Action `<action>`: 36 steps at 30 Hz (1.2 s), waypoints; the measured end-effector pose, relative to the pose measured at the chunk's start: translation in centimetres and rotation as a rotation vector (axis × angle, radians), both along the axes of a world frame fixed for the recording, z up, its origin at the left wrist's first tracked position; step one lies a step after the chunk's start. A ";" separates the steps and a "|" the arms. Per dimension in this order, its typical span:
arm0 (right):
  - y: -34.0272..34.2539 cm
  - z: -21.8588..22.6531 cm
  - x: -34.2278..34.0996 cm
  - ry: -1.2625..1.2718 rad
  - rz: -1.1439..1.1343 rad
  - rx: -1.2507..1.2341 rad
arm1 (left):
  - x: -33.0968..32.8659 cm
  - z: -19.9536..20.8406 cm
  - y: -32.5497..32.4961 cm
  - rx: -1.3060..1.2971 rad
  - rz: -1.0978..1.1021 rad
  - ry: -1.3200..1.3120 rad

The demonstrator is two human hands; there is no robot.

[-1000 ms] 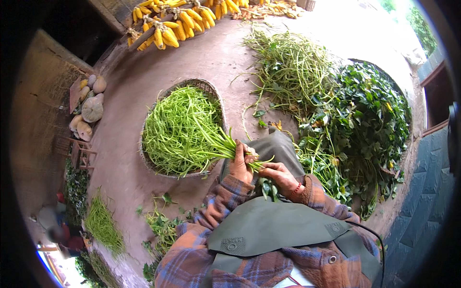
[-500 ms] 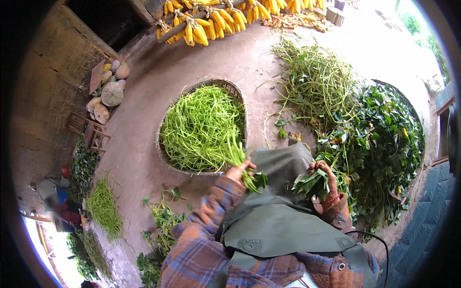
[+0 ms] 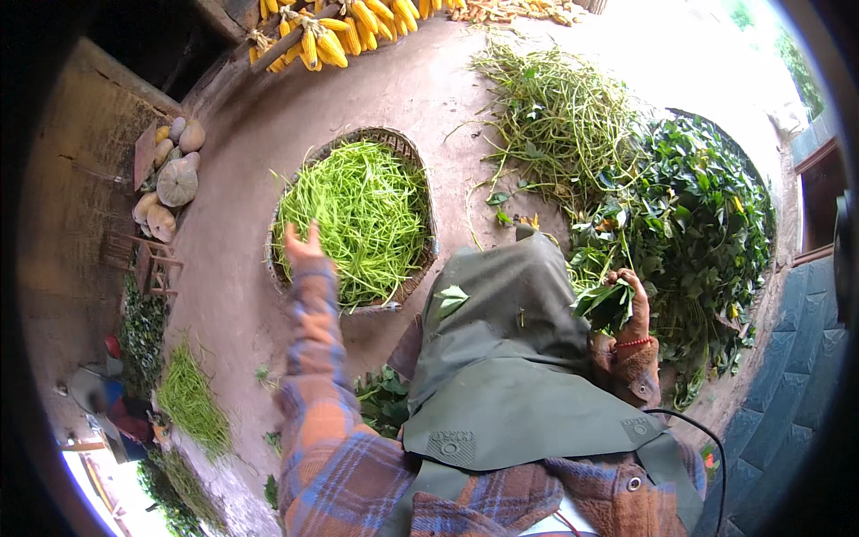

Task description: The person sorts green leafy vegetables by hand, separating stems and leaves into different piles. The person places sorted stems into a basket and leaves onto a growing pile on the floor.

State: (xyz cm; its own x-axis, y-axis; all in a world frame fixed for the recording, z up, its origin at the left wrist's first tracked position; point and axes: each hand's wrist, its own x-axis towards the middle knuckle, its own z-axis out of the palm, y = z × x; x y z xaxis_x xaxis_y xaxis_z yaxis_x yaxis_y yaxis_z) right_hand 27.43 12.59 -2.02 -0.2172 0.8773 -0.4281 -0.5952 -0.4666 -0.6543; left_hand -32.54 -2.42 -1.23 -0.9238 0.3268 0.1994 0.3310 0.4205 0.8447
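Observation:
My left hand (image 3: 306, 243) reaches over the near left rim of a wicker basket (image 3: 414, 284), its fingers apart. The basket is heaped with thin green stems or pods (image 3: 376, 215), whose exact kind I cannot make out. Some green strands just beyond my fingers are blurred. My right hand (image 3: 633, 300) is closed around a bunch of green leaves (image 3: 604, 306) beside my right knee. A dark green apron (image 3: 501, 322) covers my lap, and one loose leaf (image 3: 453, 300) lies on it.
Right of me lie a pile of tangled vines (image 3: 559, 116) and a large leafy heap (image 3: 707, 215). Yellow corn cobs (image 3: 358, 27) hang at the back. Pumpkins (image 3: 177, 183) and a small wooden chair (image 3: 159, 268) stand left. A green pile (image 3: 191, 403) lies on the floor.
My left hand has swung left and forward from my lap to above the basket, and the green bunch has left it. My right hand still grips leaves, slightly farther right.

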 end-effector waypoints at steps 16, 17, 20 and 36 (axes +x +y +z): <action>-5.1 7.0 -9.2 -0.299 0.613 0.230 | 30.6 -0.2 1.0 0.198 -0.650 -0.613; -5.3 7.0 -9.7 -0.261 0.627 0.250 | 31.4 0.9 1.5 0.191 -0.764 -0.656; -6.3 4.9 -10.4 -0.166 0.605 0.252 | 33.3 1.0 1.6 0.048 -1.081 -0.452; 17.1 7.9 27.9 -0.662 -0.833 0.260 | 29.5 -3.1 -1.1 0.009 -0.767 -0.994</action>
